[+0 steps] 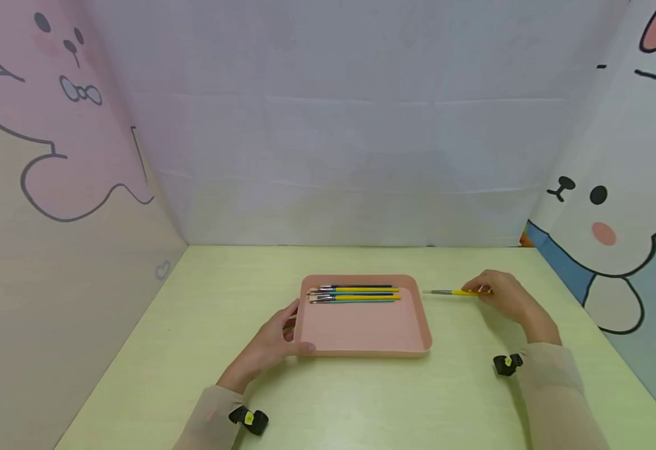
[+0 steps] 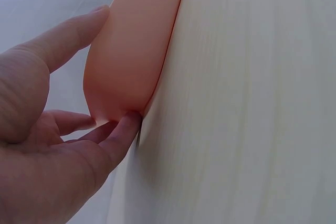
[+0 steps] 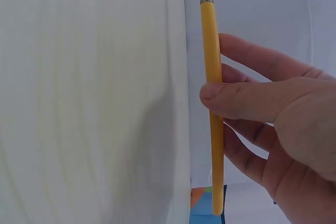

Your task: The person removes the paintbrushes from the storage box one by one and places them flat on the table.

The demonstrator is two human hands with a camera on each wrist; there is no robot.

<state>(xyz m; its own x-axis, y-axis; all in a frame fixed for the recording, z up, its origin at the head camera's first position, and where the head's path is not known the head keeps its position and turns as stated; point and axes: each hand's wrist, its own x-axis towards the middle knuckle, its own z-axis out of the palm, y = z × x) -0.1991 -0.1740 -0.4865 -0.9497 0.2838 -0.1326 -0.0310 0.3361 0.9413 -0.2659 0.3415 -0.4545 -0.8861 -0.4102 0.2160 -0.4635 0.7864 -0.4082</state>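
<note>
A pink tray (image 1: pixel 361 331) lies on the table, with several paintbrushes (image 1: pixel 361 299) side by side in its back part, their bristles pointing left. Their handles are yellow, dark blue and teal. My left hand (image 1: pixel 274 337) grips the tray's front left corner. In the left wrist view its thumb is against the tray wall (image 2: pixel 128 51) and its fingertips (image 2: pixel 131 121) touch the lower edge. To the right of the tray, my right hand (image 1: pixel 504 297) pinches a yellow paintbrush (image 3: pixel 211 51) between thumb and fingers. That brush's bristles point left, toward the tray.
The pale yellow-green table (image 1: pixel 339 406) extends around the tray. A white sheet (image 1: pixel 333 125) hangs behind it. Side panels with a pink cartoon animal (image 1: pixel 80 150) and a white cartoon animal (image 1: pixel 626 219) bound the left and right. Black cameras sit on both wrists.
</note>
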